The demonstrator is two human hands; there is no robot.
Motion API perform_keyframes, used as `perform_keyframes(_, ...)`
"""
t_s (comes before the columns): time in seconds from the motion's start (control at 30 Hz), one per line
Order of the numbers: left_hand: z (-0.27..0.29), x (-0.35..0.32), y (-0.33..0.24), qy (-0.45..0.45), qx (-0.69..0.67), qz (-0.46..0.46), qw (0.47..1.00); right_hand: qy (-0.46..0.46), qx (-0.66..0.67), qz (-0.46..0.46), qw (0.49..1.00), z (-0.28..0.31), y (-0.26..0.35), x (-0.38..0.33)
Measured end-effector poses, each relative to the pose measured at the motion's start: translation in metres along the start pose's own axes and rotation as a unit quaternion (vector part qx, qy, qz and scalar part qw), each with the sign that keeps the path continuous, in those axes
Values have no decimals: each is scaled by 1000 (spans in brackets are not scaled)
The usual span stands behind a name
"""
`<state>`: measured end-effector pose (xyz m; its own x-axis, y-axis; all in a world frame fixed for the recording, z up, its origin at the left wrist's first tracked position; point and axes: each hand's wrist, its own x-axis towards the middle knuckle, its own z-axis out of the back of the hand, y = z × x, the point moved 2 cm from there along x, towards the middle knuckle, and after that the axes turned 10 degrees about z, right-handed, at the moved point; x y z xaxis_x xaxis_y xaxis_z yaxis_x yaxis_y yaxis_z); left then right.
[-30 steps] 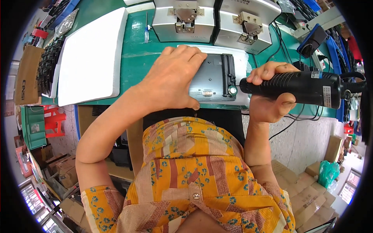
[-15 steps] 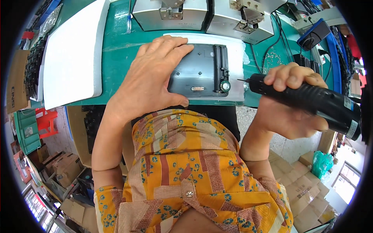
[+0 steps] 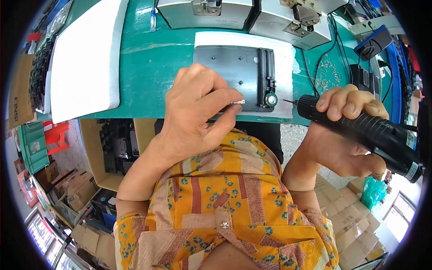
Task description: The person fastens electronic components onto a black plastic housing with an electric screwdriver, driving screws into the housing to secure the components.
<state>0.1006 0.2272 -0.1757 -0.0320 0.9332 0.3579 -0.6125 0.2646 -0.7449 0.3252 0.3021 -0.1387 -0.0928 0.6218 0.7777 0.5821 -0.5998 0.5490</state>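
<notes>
In the head view, the left hand (image 3: pixel 198 112) pinches a small pale part (image 3: pixel 237 102) between thumb and forefinger, right at the near edge of a dark grey metal housing (image 3: pixel 234 74). The housing lies flat on a white foam pad (image 3: pixel 288 58) on the green desk (image 3: pixel 153 67), with a round silver fitting (image 3: pixel 270 99) at its near right corner. The right hand (image 3: pixel 342 135) is wrapped around a black electric screwdriver (image 3: pixel 364 132), its bit pointing left, just beside that fitting. A large white foam sheet (image 3: pixel 83 58) lies far left
</notes>
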Motion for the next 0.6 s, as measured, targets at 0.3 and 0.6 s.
perform_keyframes(0.3, -3, 13, 0, 1, 78, -45, 996, 3, 9, 4, 1000, -6, -6, 9)
perform_keyframes(0.6, -1, 8, -5, 40, 137, -32, 989, -58, 15, 0, 998, -16, -8, 12)
